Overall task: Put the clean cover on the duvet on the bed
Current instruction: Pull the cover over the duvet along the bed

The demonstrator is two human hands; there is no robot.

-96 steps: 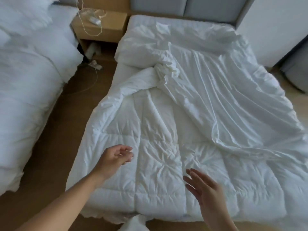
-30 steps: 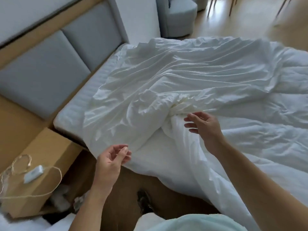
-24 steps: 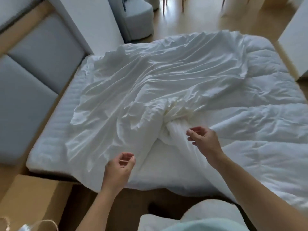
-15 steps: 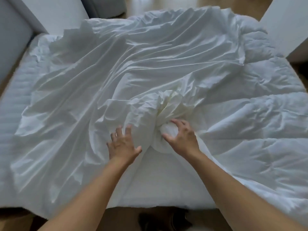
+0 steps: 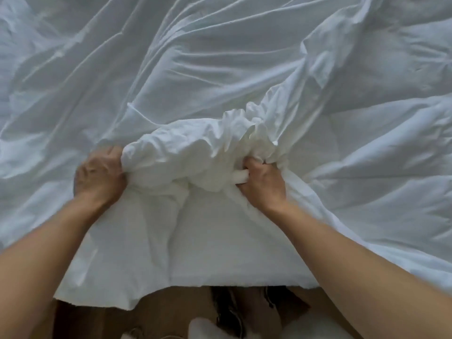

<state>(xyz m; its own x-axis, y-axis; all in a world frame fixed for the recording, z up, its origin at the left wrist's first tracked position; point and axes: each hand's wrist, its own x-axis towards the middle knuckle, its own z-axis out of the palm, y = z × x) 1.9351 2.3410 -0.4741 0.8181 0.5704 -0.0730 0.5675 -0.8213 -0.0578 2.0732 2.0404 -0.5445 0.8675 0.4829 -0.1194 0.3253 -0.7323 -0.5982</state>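
Left hand [image 5: 99, 172]: gripping the left end of a bunched roll of white fabric, fingers curled tight into the cloth, back of the hand turned up.
Right hand [image 5: 263, 184]: gripping the right end of the same roll, fingers curled in, pinching a narrow fold of cloth between them.
Bunch [image 5: 195, 155]: lying crumpled between the two hands, rising above the flatter bedding, touching both hands.
Cover [image 5: 171, 69]: spreading as thin, creased white cloth over the far and left part of the view, running down into the Bunch; not yet enclosing the Duvet.
Duvet [image 5: 367, 148]: lying as thicker quilted white padding on the right, uncovered there, passing under the right forearm [image 5: 342, 253]; also hanging over the near edge, between the arms.
Join of Cover and Duvet: meeting inside the Bunch; not possible to tell which layer each hand is holding.
Bed: lying under the bedding, own surface not showing.
Left forearm [image 5: 49, 253]: reaching in bare from the bottom left corner, well apart from the right forearm, both angling in toward the Bunch.
Floor [image 5: 171, 314]: showing as brown wood below the hanging edge.
Shoes [image 5: 227, 311]: standing dark on the Floor just beside the hanging edge, blurred.
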